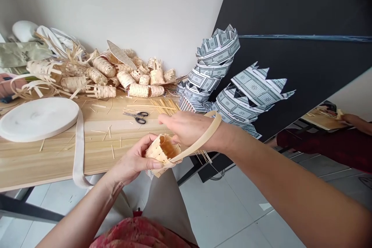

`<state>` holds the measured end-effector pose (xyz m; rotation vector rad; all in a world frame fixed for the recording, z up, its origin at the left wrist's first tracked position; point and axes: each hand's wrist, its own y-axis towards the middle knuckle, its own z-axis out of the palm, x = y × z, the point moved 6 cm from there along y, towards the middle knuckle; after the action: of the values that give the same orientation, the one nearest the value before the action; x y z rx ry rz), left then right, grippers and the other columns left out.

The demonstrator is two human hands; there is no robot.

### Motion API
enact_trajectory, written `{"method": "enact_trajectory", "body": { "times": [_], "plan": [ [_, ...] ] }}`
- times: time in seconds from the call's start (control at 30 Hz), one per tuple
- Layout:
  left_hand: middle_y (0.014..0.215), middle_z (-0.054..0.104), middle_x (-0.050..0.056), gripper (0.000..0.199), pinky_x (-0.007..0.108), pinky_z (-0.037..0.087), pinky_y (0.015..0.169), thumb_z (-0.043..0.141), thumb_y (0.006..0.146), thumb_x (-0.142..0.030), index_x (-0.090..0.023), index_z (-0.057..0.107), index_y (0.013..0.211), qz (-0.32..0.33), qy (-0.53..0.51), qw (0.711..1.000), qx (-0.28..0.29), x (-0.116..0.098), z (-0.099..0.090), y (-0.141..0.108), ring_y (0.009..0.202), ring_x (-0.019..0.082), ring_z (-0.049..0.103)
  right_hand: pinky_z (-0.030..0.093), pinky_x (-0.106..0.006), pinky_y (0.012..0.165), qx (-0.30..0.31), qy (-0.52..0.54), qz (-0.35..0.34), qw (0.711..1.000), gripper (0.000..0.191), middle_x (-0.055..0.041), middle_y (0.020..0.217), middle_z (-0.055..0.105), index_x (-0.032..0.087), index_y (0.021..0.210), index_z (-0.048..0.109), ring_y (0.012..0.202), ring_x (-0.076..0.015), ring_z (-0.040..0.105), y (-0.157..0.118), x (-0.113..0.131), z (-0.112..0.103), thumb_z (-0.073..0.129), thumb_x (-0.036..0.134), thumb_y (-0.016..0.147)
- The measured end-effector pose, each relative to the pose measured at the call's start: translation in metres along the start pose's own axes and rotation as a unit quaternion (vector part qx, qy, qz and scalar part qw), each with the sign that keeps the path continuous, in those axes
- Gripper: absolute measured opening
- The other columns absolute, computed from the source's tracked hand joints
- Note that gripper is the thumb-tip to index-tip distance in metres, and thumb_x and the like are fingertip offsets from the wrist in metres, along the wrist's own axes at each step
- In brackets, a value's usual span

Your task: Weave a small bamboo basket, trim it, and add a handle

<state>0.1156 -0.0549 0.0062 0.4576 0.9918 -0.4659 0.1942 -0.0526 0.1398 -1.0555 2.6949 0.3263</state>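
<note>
A small woven basket (159, 155) of pale wood strips is tilted over my lap, its mouth turned up and to the right. My left hand (136, 159) grips it, with the thumb on the near side and fingers behind. At the basket's far rim is my right hand (188, 126), one finger stretched to the left and other fingertips curled at the opening. What these fingertips hold is hidden. A wide pale strip (200, 139) rises from the basket's rim and loops over my right wrist. Black-handled scissors (138, 117) lie on the table beyond.
Woven baskets (101, 66) and loose strips are heaped along the wall. A white strap roll (39, 118) sits at left, its tail hanging off the wooden table (99, 159). Stacked patterned paper-like baskets (209, 66) stand before a black panel (290, 7). A person's arm (356, 121) shows far right.
</note>
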Motion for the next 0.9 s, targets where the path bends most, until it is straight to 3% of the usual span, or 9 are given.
{"method": "enact_trajectory", "body": {
  "times": [0.1,0.27,0.4,0.5,0.63,0.7,0.77,0.83,0.9],
  "plan": [
    [0.089,0.061,0.001,0.046,0.023,0.043,0.067,0.08,0.056,-0.02,-0.02,0.06,0.097,-0.009,0.005,1.0,0.002,0.004,0.001,0.001,0.079,0.015,0.056,0.023,-0.02,0.038,0.103,0.049,-0.012,0.993,0.011,0.0046,0.057,0.049,0.017,0.08,0.049,0.04,-0.0068,0.036,-0.001,0.0,0.018,0.058,0.021,0.077],
    [0.088,0.06,0.0,0.047,0.021,0.043,0.065,0.081,0.054,-0.019,-0.02,0.06,0.097,-0.01,0.013,1.0,-0.008,0.007,-0.003,0.005,0.077,0.014,0.055,0.03,-0.022,0.042,0.126,0.048,-0.009,0.991,0.035,-0.0018,0.067,0.059,0.015,0.093,0.053,0.052,-0.0149,0.053,-0.001,0.005,0.026,0.065,0.038,0.07],
    [0.088,0.06,0.0,0.05,0.021,0.043,0.064,0.081,0.054,-0.019,-0.022,0.06,0.099,0.009,0.024,0.999,-0.047,-0.002,-0.014,0.005,0.076,0.013,0.055,0.046,-0.033,0.065,-0.022,-0.051,-0.073,0.996,0.013,-0.0092,0.082,0.064,0.013,0.087,0.06,0.082,-0.0234,0.061,0.0,0.014,0.017,0.051,0.023,0.084],
    [0.091,0.061,0.0,0.049,0.022,0.044,0.067,0.081,0.055,-0.018,-0.022,0.06,0.099,0.043,0.032,0.996,-0.069,-0.012,-0.022,0.002,0.078,0.013,0.055,0.044,-0.04,0.092,-0.182,-0.074,-0.153,0.968,0.029,-0.0173,0.114,0.059,0.006,0.101,0.06,0.115,-0.0252,0.05,-0.011,0.022,0.006,0.033,0.005,0.09],
    [0.094,0.062,0.0,0.049,0.022,0.043,0.071,0.08,0.058,-0.021,-0.023,0.06,0.103,0.095,0.032,0.99,-0.098,-0.021,-0.028,-0.003,0.083,0.014,0.054,0.042,-0.039,0.101,-0.247,0.003,-0.216,0.945,0.031,-0.0175,0.12,0.057,0.005,0.113,0.056,0.123,-0.0234,0.044,-0.029,0.021,0.004,0.035,0.004,0.09],
    [0.094,0.062,0.0,0.051,0.022,0.043,0.069,0.08,0.057,-0.023,-0.024,0.059,0.104,0.106,0.028,0.989,-0.104,-0.023,-0.028,-0.005,0.082,0.014,0.055,0.047,-0.039,0.095,-0.266,0.068,-0.165,0.947,0.028,-0.014,0.111,0.062,0.01,0.106,0.06,0.113,-0.0227,0.053,-0.031,0.012,0.003,0.037,0.006,0.09],
    [0.095,0.063,0.0,0.055,0.023,0.043,0.069,0.082,0.055,-0.023,-0.025,0.059,0.105,0.103,0.02,0.99,-0.099,-0.022,-0.025,-0.005,0.081,0.015,0.055,0.054,-0.036,0.081,-0.283,0.177,-0.039,0.942,0.019,-0.0089,0.099,0.066,0.016,0.099,0.059,0.095,-0.0206,0.062,-0.028,-0.005,0.004,0.046,0.01,0.086],
    [0.097,0.063,0.001,0.056,0.024,0.044,0.071,0.082,0.054,-0.023,-0.026,0.06,0.105,0.096,0.016,0.991,-0.091,-0.021,-0.021,-0.006,0.084,0.016,0.056,0.055,-0.03,0.066,-0.276,0.316,0.095,0.903,0.019,-0.0038,0.09,0.066,0.018,0.096,0.055,0.077,-0.0176,0.065,-0.024,-0.022,0.01,0.058,0.012,0.078],
    [0.099,0.063,0.001,0.055,0.025,0.043,0.074,0.082,0.054,-0.023,-0.026,0.061,0.104,0.097,0.018,0.991,-0.086,-0.021,-0.017,-0.007,0.086,0.017,0.056,0.052,-0.027,0.06,-0.259,0.422,0.171,0.852,0.025,-0.0013,0.084,0.065,0.018,0.093,0.053,0.071,-0.0163,0.064,-0.02,-0.03,0.016,0.064,0.013,0.071]
  ]
}}
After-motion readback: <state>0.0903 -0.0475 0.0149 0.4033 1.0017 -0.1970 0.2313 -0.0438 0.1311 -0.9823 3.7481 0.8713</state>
